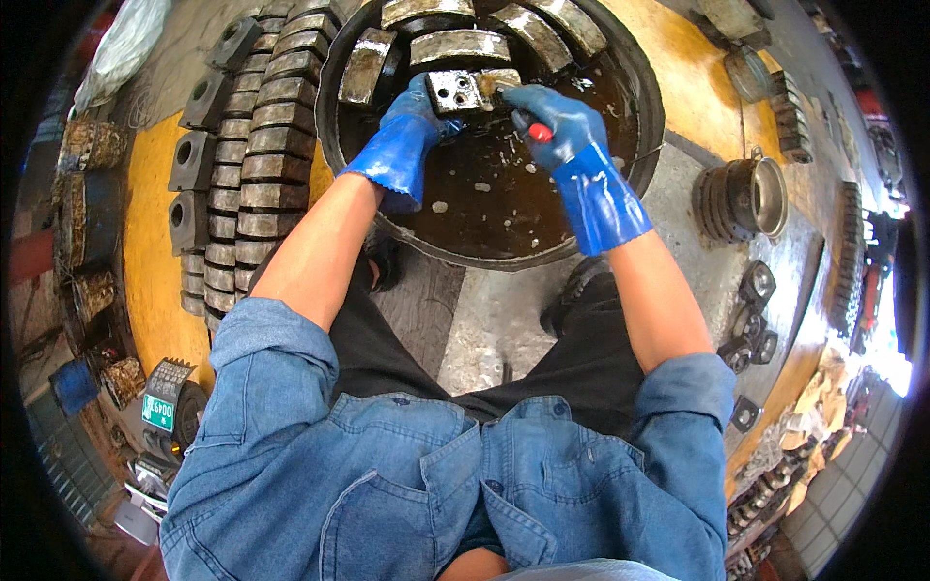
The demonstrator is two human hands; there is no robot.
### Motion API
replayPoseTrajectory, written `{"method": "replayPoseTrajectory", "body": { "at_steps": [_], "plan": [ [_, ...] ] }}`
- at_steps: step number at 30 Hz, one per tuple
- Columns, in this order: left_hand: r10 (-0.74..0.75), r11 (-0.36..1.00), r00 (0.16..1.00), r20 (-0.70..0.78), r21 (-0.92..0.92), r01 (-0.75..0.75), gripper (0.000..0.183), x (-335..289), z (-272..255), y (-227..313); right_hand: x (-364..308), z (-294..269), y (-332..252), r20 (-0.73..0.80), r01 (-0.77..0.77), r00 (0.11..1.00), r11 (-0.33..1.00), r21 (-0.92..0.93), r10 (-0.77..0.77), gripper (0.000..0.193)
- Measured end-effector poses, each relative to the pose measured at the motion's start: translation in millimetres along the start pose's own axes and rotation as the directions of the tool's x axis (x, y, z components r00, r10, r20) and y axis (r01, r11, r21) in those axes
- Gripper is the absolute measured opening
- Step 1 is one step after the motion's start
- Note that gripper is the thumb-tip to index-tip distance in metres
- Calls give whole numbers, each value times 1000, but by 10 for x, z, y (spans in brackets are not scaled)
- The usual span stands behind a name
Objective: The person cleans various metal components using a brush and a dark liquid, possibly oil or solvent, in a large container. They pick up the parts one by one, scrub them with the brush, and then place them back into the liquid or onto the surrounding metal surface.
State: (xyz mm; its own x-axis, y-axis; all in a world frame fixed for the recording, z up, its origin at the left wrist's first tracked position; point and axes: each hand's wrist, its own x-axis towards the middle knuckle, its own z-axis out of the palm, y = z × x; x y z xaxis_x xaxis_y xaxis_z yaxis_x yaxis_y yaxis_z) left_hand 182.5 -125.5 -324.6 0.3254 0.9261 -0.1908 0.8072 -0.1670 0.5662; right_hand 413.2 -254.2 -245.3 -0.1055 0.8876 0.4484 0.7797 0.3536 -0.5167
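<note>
My left hand [409,124], in a blue rubber glove, grips a metal block [453,91] with several round holes in its face. It holds the block above a round black tub [334,145] of brown, dirty liquid. My right hand [564,124], gloved the same way, is closed around a brush with a red and black handle [540,133]. The brush's tan head meets the block's right side; its bristles are hard to make out. Thick curved metal segments [459,46] lie in the far part of the tub, just beyond the block.
Long stacks of curved metal segments [276,145] stand left of the tub, beside dark blocks with round holes [194,163]. On the right are a metal ring-shaped part [770,198] and several nut-like pieces [758,283]. My legs straddle the tub's near side.
</note>
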Motion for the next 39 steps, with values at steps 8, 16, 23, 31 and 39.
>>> {"method": "replayPoseTrajectory", "body": {
  "at_steps": [8,16,23,31,39],
  "plan": [
    [9,1000,1000,-5,-17,-9,99,-93,-52,120,2,-33,-50,46,-62,997,997,-51,65,32],
    [9,999,1000,18,-37,-9,102,-55,-39,95,-11,21,87,-10,-20,1000,999,-43,20,35],
    [-5,1000,1000,12,4,5,102,-64,-54,83,12,27,-22,11,-29,999,996,-89,30,27],
    [58,993,993,105,-110,-46,112,15,45,109,-62,-115,81,-13,-81,997,996,29,81,29],
    [93,995,994,60,34,-95,104,178,48,-177,-33,-189,144,-48,-118,992,993,18,119,28]
  ]
}}
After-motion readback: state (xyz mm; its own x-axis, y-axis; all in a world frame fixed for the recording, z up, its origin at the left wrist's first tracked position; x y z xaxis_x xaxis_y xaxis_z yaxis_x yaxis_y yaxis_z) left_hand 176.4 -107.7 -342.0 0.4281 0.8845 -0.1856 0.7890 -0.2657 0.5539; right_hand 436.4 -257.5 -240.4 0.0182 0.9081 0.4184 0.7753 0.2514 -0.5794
